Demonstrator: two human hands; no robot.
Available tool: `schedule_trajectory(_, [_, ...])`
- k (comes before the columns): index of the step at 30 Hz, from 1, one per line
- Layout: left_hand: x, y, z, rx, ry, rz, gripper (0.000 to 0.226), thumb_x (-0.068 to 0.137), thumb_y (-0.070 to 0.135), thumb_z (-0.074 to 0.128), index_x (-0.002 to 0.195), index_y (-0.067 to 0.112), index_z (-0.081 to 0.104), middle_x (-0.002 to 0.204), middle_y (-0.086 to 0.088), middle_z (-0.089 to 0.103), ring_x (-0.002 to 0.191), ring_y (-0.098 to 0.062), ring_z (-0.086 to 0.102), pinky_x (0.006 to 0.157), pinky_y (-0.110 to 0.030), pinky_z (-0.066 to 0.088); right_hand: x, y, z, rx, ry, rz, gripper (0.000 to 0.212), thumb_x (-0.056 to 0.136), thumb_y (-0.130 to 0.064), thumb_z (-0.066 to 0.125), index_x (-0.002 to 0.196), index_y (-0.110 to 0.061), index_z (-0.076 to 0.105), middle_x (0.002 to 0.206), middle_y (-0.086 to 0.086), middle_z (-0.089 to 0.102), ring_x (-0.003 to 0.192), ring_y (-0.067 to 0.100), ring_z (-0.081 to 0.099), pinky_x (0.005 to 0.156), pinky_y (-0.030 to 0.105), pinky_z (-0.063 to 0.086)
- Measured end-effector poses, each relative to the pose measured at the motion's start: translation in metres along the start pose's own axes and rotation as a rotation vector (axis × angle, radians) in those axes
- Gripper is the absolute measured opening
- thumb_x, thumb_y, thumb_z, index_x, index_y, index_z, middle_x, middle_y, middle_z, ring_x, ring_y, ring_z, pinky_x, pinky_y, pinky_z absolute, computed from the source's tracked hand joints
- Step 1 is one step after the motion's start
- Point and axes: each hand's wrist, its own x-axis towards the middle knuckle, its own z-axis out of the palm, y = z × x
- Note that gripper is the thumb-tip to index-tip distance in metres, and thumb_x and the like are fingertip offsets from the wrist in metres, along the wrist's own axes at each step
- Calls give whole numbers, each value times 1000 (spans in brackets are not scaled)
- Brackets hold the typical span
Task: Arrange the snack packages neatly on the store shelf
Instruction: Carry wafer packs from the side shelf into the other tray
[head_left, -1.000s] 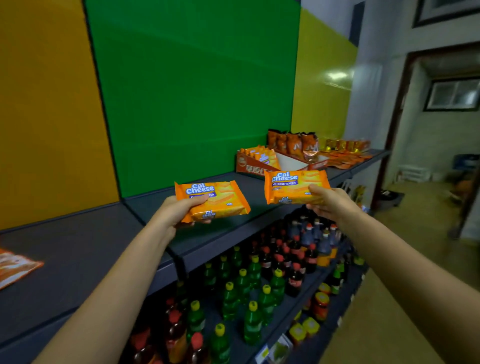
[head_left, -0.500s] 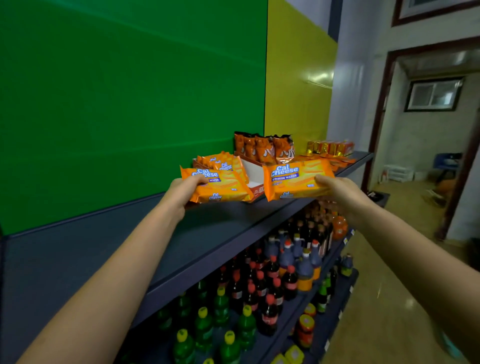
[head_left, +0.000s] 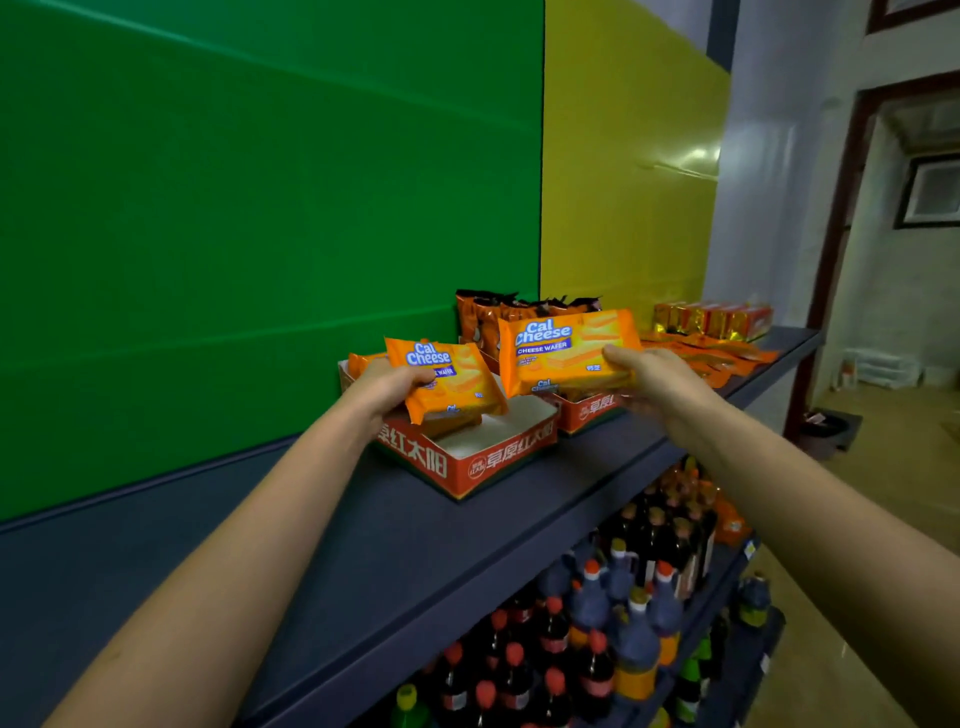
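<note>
My left hand (head_left: 387, 388) grips an orange Cal Cheese wafer pack (head_left: 452, 382) by its left end, tilted down over an open red cardboard tray (head_left: 470, 465) on the dark shelf (head_left: 363, 540). A second Cal Cheese pack (head_left: 563, 349) is held in my right hand (head_left: 657, 379) by its right end, above and right of the tray. Inside the tray, more orange packs lie at the back left under my left hand, and its white floor shows at the front.
A second red tray (head_left: 592, 410) stands behind the first. Brown-orange snack bags (head_left: 488, 314) stand against the wall, flat orange sachets (head_left: 711, 356) and gold-red boxes (head_left: 711, 318) lie farther right. Several drink bottles (head_left: 597, 623) fill the shelves below. A doorway is at the right.
Both hands moved right along the shelf with their packs to the red tray. The left pack now tips down into the tray; the view came closer.
</note>
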Motion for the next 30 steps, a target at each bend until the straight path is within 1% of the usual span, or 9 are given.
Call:
schedule_trajectory(2, [13,-3,9,41,-10,4,37,88,10,61,123,2,53,102,-11,66,61,-15,54,48,-22,50,20,6,0,-9,-46,-1,20,93,-24,55,108,-12,50,100,6,61,77,13,57,67,24,46])
schedule_trajectory(3, [21,-6,12,62,-5,9,38,87,10,62,123,3,53,112,-13,65,66,-18,58,56,-26,53,30,10,0,-24,-70,-4,22,93,-24,56,110,-11,49,105,7,61,82,15,58,72,26,47])
schedule_trajectory(6, [36,-14,20,215,92,43,44,82,16,68,123,7,53,120,-14,63,97,-30,63,90,-39,51,61,19,0,-95,-166,-13,37,92,-26,57,123,-10,49,119,10,61,100,21,57,89,35,45])
schedule_trajectory(8, [42,-18,25,376,164,67,45,79,21,71,120,9,57,121,-13,63,108,-31,60,98,-41,47,79,22,2,-140,-253,-14,42,92,-28,57,128,-8,48,123,10,61,107,23,57,88,34,44])
schedule_trajectory(11, [45,-22,30,592,266,91,44,78,24,72,116,8,58,121,-14,63,110,-32,59,96,-39,46,104,28,7,-194,-395,-24,47,91,-27,58,132,-8,46,126,9,59,112,24,56,85,31,40])
schedule_trajectory(14, [45,-26,34,751,365,77,54,74,26,75,119,6,53,122,-16,61,111,-33,56,90,-35,44,117,31,14,-246,-529,-44,44,92,-27,57,131,-11,45,119,2,58,107,19,54,88,30,37])
schedule_trajectory(20, [44,-34,36,1052,522,107,61,69,45,74,113,7,56,122,-15,55,112,-34,45,93,-37,36,130,39,32,-362,-779,-138,49,90,-26,59,134,-14,40,127,5,57,105,16,57,91,29,46])
schedule_trajectory(26, [29,-36,19,1093,556,77,35,85,37,61,110,13,59,125,-11,53,122,-27,38,99,-37,29,132,44,51,-488,-839,-279,47,91,-28,58,131,-11,41,129,6,56,105,14,56,81,23,48])
schedule_trajectory(30, [13,-42,3,1073,627,93,30,89,30,57,113,13,60,127,-11,54,124,-28,40,100,-38,31,136,37,58,-644,-803,-365,43,89,-29,60,127,-10,48,127,8,58,113,22,57,88,30,46])
